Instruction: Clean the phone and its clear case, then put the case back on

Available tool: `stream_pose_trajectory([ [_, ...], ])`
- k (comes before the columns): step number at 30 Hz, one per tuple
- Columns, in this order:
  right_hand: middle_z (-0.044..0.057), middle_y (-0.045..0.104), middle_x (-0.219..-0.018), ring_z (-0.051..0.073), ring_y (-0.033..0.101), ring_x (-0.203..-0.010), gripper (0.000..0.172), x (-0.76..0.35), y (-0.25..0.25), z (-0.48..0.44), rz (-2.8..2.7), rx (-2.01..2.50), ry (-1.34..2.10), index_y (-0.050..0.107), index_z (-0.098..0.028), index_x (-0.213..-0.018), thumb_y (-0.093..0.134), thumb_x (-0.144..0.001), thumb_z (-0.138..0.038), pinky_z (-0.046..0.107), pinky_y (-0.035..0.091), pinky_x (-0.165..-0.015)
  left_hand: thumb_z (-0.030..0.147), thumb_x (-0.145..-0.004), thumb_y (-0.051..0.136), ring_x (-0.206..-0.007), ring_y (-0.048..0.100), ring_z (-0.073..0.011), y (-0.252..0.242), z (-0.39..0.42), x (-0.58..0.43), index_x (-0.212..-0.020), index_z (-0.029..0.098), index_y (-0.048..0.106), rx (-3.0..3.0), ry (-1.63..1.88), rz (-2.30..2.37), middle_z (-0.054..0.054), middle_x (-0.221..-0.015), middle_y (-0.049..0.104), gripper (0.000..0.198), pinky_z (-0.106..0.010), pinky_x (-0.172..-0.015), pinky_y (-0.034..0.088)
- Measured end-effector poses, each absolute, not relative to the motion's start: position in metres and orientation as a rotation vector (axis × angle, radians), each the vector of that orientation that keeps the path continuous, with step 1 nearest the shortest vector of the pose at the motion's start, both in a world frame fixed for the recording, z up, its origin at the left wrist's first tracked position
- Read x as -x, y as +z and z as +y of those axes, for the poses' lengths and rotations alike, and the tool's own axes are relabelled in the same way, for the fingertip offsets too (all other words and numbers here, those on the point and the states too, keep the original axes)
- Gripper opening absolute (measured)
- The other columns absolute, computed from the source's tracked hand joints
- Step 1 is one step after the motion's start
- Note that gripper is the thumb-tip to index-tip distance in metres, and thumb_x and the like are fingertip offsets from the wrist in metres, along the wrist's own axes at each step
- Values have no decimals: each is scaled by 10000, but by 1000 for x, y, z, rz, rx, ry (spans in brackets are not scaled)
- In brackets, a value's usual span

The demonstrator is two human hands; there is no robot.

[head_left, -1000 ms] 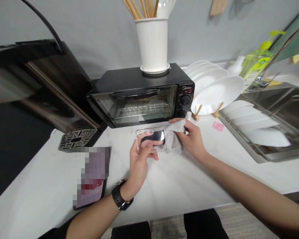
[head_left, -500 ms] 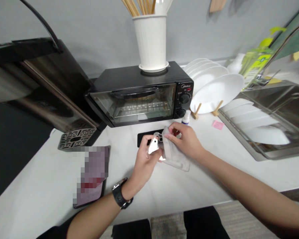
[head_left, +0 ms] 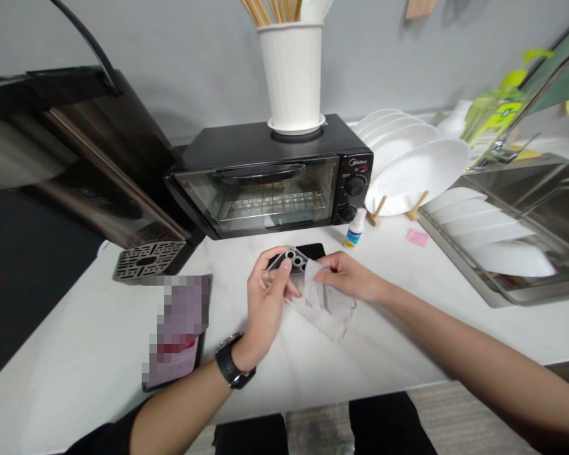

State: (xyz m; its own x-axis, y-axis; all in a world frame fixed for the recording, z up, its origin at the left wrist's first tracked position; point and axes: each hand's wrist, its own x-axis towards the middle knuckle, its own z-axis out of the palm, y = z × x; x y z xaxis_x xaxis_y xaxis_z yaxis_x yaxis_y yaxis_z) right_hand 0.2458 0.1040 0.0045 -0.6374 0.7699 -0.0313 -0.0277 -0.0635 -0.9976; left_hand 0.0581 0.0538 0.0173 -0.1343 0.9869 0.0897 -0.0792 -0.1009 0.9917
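Over the white counter [head_left: 384, 357], you looked midway through the wiping! Your left hand [head_left: 264, 294] and right hand [head_left: 353, 275] made 2 close pinches, thumbs uppermost. Behind them lay the dark, phone-like slab [head_left: 313, 251], out of the clear case [head_left: 308, 309], so that part was done. The case's camera end sat between your left thumb and fingers, its other end nearer you. Your right fingers gripped the grey cloth [head_left: 317, 284] across it; how much was left unwiped, I couldn't quite tell. Beyond stood the spray bottle [head_left: 355, 228].
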Motion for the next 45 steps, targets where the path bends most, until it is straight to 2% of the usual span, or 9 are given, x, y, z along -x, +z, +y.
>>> stream_pose_trajectory([
  [5,13,759,-826,150,680,-705,407,-241,-1,99,-1531,682,1946,750,-159,-937,893,-775,-503,264,533,-695,638,-980,619,-475,376,-110,11,56,-59,-1076,185,771,-1183,1423,1206,57,-512,432,487,-254,-485,310],
  [9,3,734,-742,137,633,-628,441,-237,-6,96,-1549,755,1906,763,-146,-848,838,-815,-579,252,505,-628,687,-1025,478,-746,589,-161,4,56,-60,-1190,205,773,-1112,1401,1119,-36,-820,670,588,-266,-687,487],
  [13,23,767,-844,166,693,-767,407,-231,-7,94,-1412,648,1895,780,-151,-953,908,-763,-487,276,535,-759,663,-1056,407,-1106,685,-250,2,56,-61,-1179,219,786,-1110,1327,1085,-87,-1225,759,597,-371,-1004,522],
  [19,23,719,-720,147,611,-611,464,-230,-13,91,-1425,883,1765,769,-146,-826,786,-858,-609,258,453,-586,627,-1058,438,-1223,701,-303,7,54,-62,-1189,195,799,-1094,1185,1030,-103,-1288,771,579,-406,-1073,517],
  [24,33,773,-867,188,705,-813,400,-228,-9,91,-1347,633,1834,792,-169,-990,891,-783,-496,310,536,-818,584,-1063,450,-1274,685,-306,10,54,-63,-1180,193,818,-1100,1213,1044,-94,-1332,759,550,-430,-1180,455],
  [29,34,765,-797,170,668,-681,399,-229,-10,91,-1439,852,1706,799,-157,-930,798,-865,-551,277,499,-640,577,-1053,479,-1322,662,-319,12,53,-64,-1172,186,824,-1095,1189,1037,-99,-1344,752,535,-447,-1198,450],
  [35,32,792,-911,188,717,-806,377,-226,-5,90,-1278,705,1792,785,-180,-989,899,-765,-462,315,542,-817,556,-1074,448,-1307,674,-303,8,54,-64,-1145,199,832,-1112,1263,1053,-87,-1343,753,528,-453,-1209,440],
  [42,2,740,-754,145,632,-637,393,-229,-3,90,-1276,933,1722,757,-165,-827,903,-747,-522,259,465,-610,510,-1102,395,-1321,667,-266,11,54,-62,-1169,220,823,-1216,1320,1099,-70,-1326,764,521,-426,-1227,413],
  [45,15,746,-796,162,662,-695,410,-228,-5,90,-1255,814,1809,755,-170,-873,883,-764,-544,290,512,-699,522,-1094,412,-1318,670,-281,11,55,-62,-1150,219,831,-1189,1304,1107,-77,-1318,766,519,-442,-1226,414],
])
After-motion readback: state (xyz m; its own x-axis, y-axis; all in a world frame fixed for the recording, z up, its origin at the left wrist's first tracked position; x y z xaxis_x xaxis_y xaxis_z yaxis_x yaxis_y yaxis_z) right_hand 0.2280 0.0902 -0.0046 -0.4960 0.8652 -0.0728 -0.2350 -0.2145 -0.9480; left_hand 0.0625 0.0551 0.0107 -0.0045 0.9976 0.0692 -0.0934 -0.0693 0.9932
